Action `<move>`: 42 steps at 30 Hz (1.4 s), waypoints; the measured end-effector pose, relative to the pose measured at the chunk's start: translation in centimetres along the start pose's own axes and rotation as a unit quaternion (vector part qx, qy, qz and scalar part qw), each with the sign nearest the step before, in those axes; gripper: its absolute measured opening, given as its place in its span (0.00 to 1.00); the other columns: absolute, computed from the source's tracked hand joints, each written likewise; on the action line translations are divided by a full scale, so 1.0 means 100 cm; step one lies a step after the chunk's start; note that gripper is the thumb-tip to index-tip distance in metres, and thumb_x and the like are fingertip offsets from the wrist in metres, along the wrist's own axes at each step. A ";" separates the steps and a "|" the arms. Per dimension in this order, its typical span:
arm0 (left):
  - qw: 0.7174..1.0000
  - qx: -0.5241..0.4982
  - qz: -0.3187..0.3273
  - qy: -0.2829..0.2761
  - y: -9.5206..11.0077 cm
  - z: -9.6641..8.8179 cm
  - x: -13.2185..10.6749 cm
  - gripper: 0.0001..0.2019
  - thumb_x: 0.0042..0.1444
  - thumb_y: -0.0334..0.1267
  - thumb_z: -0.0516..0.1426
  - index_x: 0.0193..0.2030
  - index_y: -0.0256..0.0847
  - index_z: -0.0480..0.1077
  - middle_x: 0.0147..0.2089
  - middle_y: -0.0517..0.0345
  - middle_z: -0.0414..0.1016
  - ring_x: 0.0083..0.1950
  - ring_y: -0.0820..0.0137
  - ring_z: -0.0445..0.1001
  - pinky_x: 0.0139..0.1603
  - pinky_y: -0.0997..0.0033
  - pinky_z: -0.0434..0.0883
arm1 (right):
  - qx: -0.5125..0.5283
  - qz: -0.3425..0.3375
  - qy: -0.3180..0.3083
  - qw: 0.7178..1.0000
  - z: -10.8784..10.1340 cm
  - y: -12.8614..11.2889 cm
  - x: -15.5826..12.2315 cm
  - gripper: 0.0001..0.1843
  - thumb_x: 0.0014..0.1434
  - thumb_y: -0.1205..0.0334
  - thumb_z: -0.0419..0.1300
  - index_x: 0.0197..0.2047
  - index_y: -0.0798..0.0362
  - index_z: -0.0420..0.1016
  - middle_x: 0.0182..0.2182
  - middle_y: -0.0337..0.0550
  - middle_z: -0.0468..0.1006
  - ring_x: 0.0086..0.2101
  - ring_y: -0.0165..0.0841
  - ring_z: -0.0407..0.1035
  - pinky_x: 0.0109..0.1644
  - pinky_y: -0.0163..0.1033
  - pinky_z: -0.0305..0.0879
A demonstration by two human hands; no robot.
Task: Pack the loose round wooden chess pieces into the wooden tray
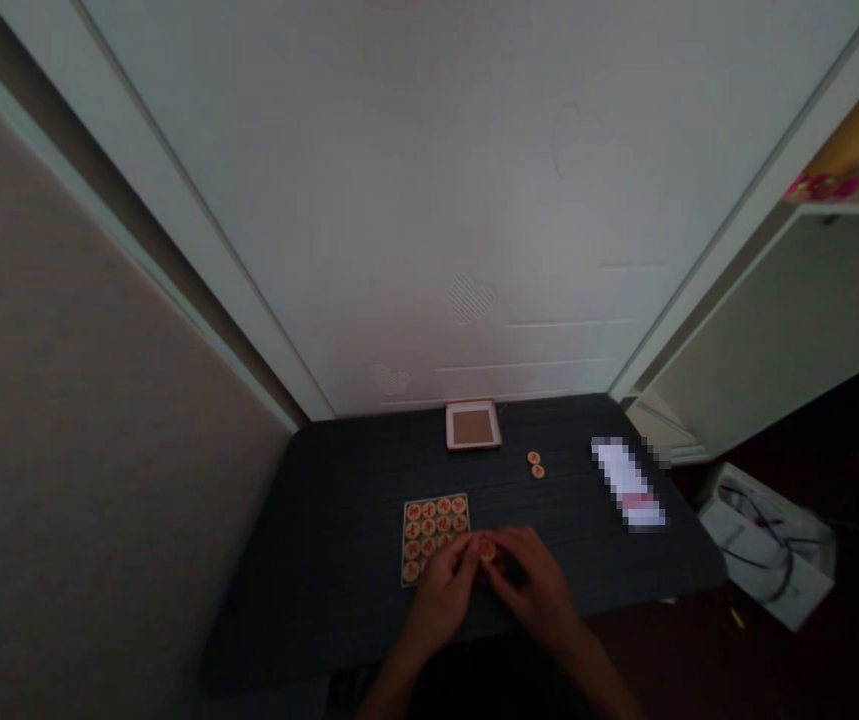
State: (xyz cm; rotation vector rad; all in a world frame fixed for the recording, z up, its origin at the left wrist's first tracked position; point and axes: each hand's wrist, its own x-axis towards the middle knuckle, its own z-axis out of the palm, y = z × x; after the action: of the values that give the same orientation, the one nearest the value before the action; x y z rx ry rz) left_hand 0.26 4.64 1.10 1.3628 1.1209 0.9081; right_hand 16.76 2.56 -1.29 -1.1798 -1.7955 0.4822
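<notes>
On the dark table [339,560] lies a square wooden tray [434,528] filled with several round tan discs marked in red. My left hand [448,580] rests at the tray's near right corner, fingers curled. My right hand [530,575] is close beside it, fingers bent inward. Between the fingertips of both hands sits one round disc [487,550], pinched from either side. Two more discs [536,464] lie loose on the table farther back to the right.
A small square box lid [472,426] with a pale rim stands at the table's far edge by the white wall. A blurred white oblong [628,482] lies at the right. A white bag [770,545] sits on the floor to the right.
</notes>
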 end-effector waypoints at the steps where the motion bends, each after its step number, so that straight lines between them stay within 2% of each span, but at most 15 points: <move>1: 1.000 -0.003 -0.002 -0.002 -0.001 0.000 -0.001 0.15 0.66 0.46 0.53 0.50 0.46 0.79 0.48 0.53 0.84 0.47 0.60 0.82 0.52 0.58 0.77 | 0.002 0.007 0.007 1.000 0.000 0.000 0.000 0.14 0.64 0.63 0.61 0.54 0.45 0.75 0.44 0.47 0.81 0.45 0.40 0.76 0.48 0.46 0.76; 3: 1.000 -0.011 -0.010 -0.010 -0.003 0.000 -0.002 0.16 0.66 0.46 0.53 0.54 0.46 0.76 0.51 0.52 0.83 0.51 0.60 0.81 0.54 0.58 0.76 | 0.010 0.025 0.015 1.000 0.000 0.001 -0.001 0.14 0.64 0.63 0.61 0.54 0.45 0.75 0.45 0.47 0.80 0.45 0.40 0.75 0.49 0.45 0.75; 6: 0.999 -0.028 -0.019 -0.012 -0.006 0.002 -0.005 0.17 0.66 0.46 0.54 0.57 0.44 0.72 0.51 0.50 0.83 0.51 0.60 0.82 0.53 0.59 0.77 | 0.035 0.061 0.005 0.998 -0.001 0.001 -0.001 0.14 0.64 0.60 0.62 0.53 0.46 0.76 0.44 0.47 0.80 0.44 0.39 0.75 0.48 0.44 0.75; 13: 0.998 -0.055 -0.027 -0.013 -0.003 0.004 -0.006 0.12 0.65 0.45 0.56 0.51 0.43 0.71 0.47 0.50 0.83 0.49 0.60 0.82 0.53 0.59 0.77 | 0.141 0.177 -0.024 0.974 -0.003 0.001 -0.003 0.16 0.63 0.52 0.64 0.52 0.47 0.78 0.42 0.45 0.83 0.41 0.39 0.77 0.48 0.43 0.76; 16: 0.998 -0.043 -0.024 -0.024 0.001 0.002 -0.006 0.13 0.65 0.45 0.56 0.52 0.43 0.71 0.48 0.51 0.83 0.48 0.61 0.83 0.53 0.60 0.77 | 0.220 0.217 -0.027 0.951 -0.004 0.003 -0.002 0.18 0.61 0.49 0.66 0.52 0.47 0.78 0.41 0.46 0.84 0.40 0.41 0.78 0.48 0.46 0.76; 20: 0.999 -0.015 -0.036 -0.016 0.005 -0.002 -0.007 0.15 0.64 0.46 0.57 0.54 0.43 0.71 0.42 0.53 0.85 0.44 0.62 0.83 0.52 0.61 0.77 | 0.321 0.277 0.015 0.906 -0.006 0.007 0.001 0.23 0.56 0.47 0.70 0.51 0.49 0.78 0.42 0.48 0.84 0.42 0.43 0.79 0.49 0.48 0.76; 23: 0.999 -0.015 -0.039 -0.006 0.005 -0.003 -0.008 0.16 0.64 0.46 0.57 0.55 0.41 0.71 0.40 0.52 0.84 0.43 0.63 0.83 0.51 0.62 0.77 | 0.368 0.320 0.047 0.872 -0.010 0.010 0.005 0.26 0.51 0.47 0.73 0.51 0.49 0.79 0.44 0.48 0.84 0.41 0.42 0.80 0.49 0.47 0.75; 26: 0.999 -0.014 -0.030 0.003 0.002 -0.004 -0.008 0.15 0.64 0.45 0.57 0.53 0.42 0.72 0.42 0.52 0.84 0.44 0.63 0.83 0.51 0.62 0.77 | 0.398 0.342 0.049 0.850 -0.013 0.010 0.007 0.28 0.50 0.47 0.74 0.51 0.49 0.80 0.45 0.48 0.84 0.38 0.40 0.80 0.47 0.46 0.75; 28: 1.000 -0.001 -0.018 0.016 0.000 -0.004 -0.007 0.14 0.63 0.44 0.58 0.52 0.43 0.74 0.46 0.51 0.84 0.47 0.63 0.82 0.52 0.62 0.77 | 0.404 0.343 0.040 0.847 -0.014 0.009 0.008 0.27 0.51 0.47 0.73 0.51 0.49 0.80 0.45 0.49 0.84 0.40 0.41 0.80 0.48 0.46 0.74; 31: 0.999 0.026 0.008 0.031 0.002 -0.004 -0.005 0.13 0.61 0.42 0.61 0.51 0.44 0.76 0.50 0.52 0.83 0.50 0.62 0.81 0.54 0.63 0.76 | 0.393 0.334 0.023 0.857 -0.013 0.004 0.009 0.22 0.53 0.48 0.72 0.48 0.50 0.82 0.41 0.48 0.85 0.39 0.41 0.79 0.48 0.45 0.74; 36: 0.997 0.047 0.044 0.038 0.007 -0.004 -0.003 0.10 0.60 0.41 0.62 0.47 0.46 0.79 0.47 0.55 0.84 0.47 0.63 0.82 0.50 0.64 0.77 | 0.375 0.323 0.020 0.868 -0.007 -0.001 0.008 0.18 0.54 0.49 0.72 0.44 0.50 0.82 0.38 0.47 0.85 0.37 0.39 0.79 0.45 0.43 0.74; 42: 0.990 0.087 0.083 0.076 0.013 -0.005 -0.004 0.07 0.60 0.41 0.62 0.42 0.46 0.81 0.43 0.56 0.85 0.45 0.63 0.81 0.49 0.65 0.76 | 0.394 0.321 0.021 0.861 -0.001 0.000 0.003 0.20 0.53 0.49 0.73 0.45 0.51 0.79 0.35 0.45 0.85 0.37 0.40 0.80 0.44 0.42 0.74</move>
State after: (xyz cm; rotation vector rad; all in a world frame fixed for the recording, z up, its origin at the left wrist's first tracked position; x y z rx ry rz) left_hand -0.19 4.43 2.43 1.5685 1.2390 1.0694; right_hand 16.84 2.81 -1.12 -1.1226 -0.9220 1.4077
